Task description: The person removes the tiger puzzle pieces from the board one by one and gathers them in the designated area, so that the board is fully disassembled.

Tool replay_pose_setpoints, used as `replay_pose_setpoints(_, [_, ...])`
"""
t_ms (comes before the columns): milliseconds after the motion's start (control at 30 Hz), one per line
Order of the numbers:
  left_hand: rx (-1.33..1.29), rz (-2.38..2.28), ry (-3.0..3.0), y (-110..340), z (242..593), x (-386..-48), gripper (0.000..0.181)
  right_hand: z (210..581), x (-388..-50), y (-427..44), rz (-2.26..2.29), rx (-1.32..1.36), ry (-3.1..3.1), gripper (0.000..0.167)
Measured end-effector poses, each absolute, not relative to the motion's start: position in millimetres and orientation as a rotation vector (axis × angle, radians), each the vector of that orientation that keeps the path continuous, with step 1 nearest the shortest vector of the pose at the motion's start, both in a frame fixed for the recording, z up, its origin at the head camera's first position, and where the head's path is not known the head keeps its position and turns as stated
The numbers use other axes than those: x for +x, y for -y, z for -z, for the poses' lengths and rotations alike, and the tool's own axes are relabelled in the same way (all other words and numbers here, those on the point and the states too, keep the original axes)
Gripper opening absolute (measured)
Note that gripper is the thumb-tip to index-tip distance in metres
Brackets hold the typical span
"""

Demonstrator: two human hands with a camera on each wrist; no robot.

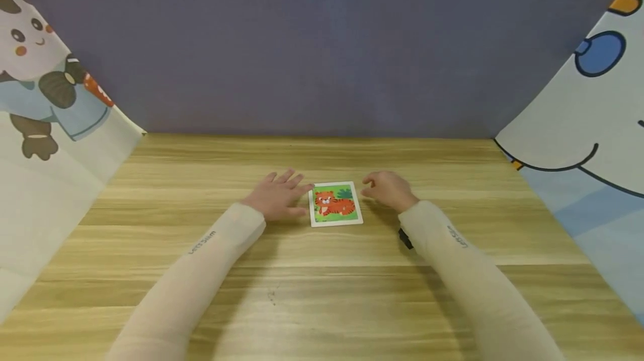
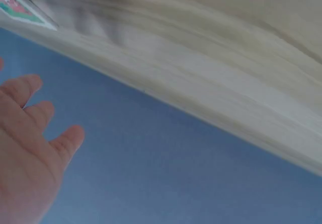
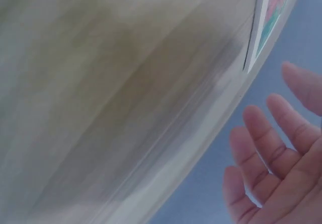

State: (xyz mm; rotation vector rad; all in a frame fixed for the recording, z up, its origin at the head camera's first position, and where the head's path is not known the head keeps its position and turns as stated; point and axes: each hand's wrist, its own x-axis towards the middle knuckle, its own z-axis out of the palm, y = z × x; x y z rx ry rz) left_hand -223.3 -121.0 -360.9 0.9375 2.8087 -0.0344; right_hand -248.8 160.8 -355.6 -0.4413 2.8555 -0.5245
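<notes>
A square, white-bordered picture card (image 1: 336, 204) lies flat on the wooden table, showing an orange tiger on green. Left of it is my left hand (image 1: 275, 198), palm down with fingers spread. One fingertip comes up to the card's upper left corner; whether it touches cannot be told. My right hand (image 1: 388, 189) hovers by the card's right edge, its fingers loosely bent and holding nothing. In the right wrist view those fingers (image 3: 264, 136) are relaxed and apart from the card (image 3: 271, 20). Only a corner of the card (image 2: 22, 10) shows in the left wrist view.
The wood-grain table (image 1: 322, 305) stretches around the card. A plain grey-blue panel (image 1: 322, 48) rises behind the table's far edge. Cartoon-printed cloths hang at the left (image 1: 55, 182) and the right (image 1: 553, 132). A small black object (image 1: 405, 238) shows under the right cuff.
</notes>
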Motion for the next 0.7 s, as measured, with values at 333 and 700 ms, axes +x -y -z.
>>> replay_pose_setpoints(333, [0.946, 0.055, -2.740, 99, 366, -223, 0.068, 355, -253, -146, 0.495, -0.442, -2.867, 0.039])
replay_pose_setpoints(700, [0.893, 0.162, -2.720, 94, 369, -225, 0.070, 351, -252, -130, 0.403, -0.419, -2.827, 0.041])
